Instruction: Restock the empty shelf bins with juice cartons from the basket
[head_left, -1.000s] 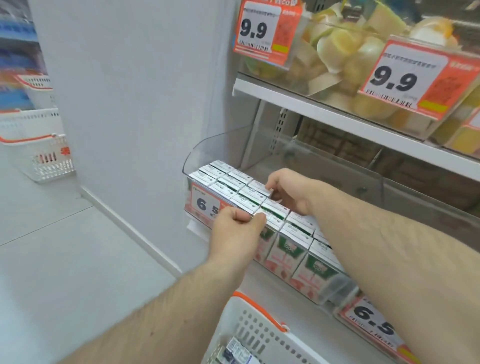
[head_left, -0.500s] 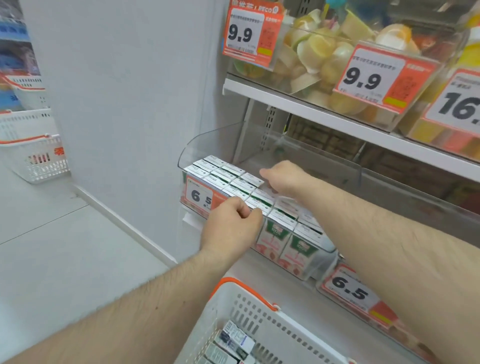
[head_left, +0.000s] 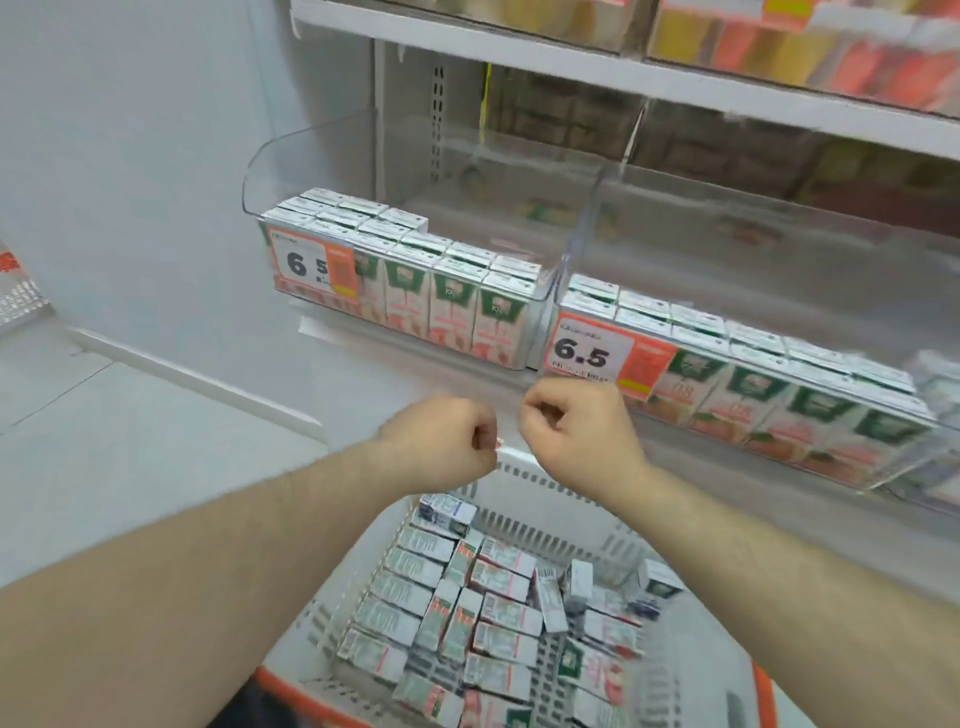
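Observation:
A clear left shelf bin (head_left: 291, 156) holds rows of green-and-pink juice cartons (head_left: 452, 306) at its front; its back is bare. A second clear bin (head_left: 613, 208) to the right holds more cartons (head_left: 753, 395). Below, a white basket (head_left: 519, 473) with an orange rim holds several loose cartons (head_left: 498, 597). My left hand (head_left: 441, 447) and my right hand (head_left: 576, 431) hover side by side above the basket's far rim, below the bins. Both have curled fingers and hold nothing.
An upper shelf (head_left: 571, 57) with packaged goods overhangs the bins. A white wall panel (head_left: 156, 156) stands to the left, with grey floor (head_left: 78, 441) below it. Another white basket's edge (head_left: 21, 296) shows at far left. Price tags reading 6.5 hang on both bins.
Both hands have left the cartons in the left bin and drawn back down to above the basket. The view has tilted downward, showing the basket's contents.

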